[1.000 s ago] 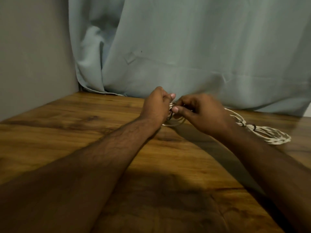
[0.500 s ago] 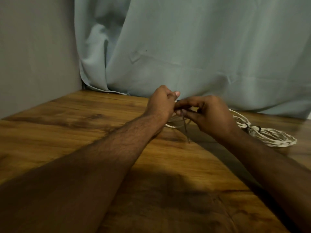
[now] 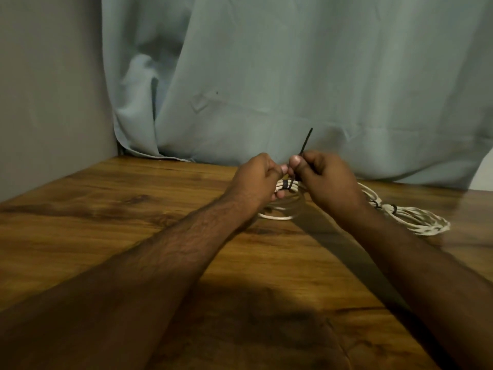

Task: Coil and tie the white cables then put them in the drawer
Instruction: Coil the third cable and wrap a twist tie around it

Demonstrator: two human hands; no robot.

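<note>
A coiled white cable [image 3: 280, 213] lies on the wooden table [image 3: 106, 225] between my hands. My left hand [image 3: 256, 180] grips the coil's bundled strands. A black tie [image 3: 305, 141] is wrapped round those strands, and its free end sticks up and away. My right hand [image 3: 325, 180] pinches that tie just above the wrap, thumb beside my left thumb. A second white cable coil [image 3: 416, 218], bound with dark ties, lies on the table to the right, partly hidden by my right forearm. No drawer is in view.
A pale blue-grey curtain [image 3: 293, 89] hangs behind the table and touches its back edge. A plain wall [image 3: 48, 89] stands at the left. Bare wood stretches to the left of my arms.
The black tie's end, which hung down below my right hand, now points upward behind it. My right hand has risen slightly and the tie sits wrapped round the coil.
</note>
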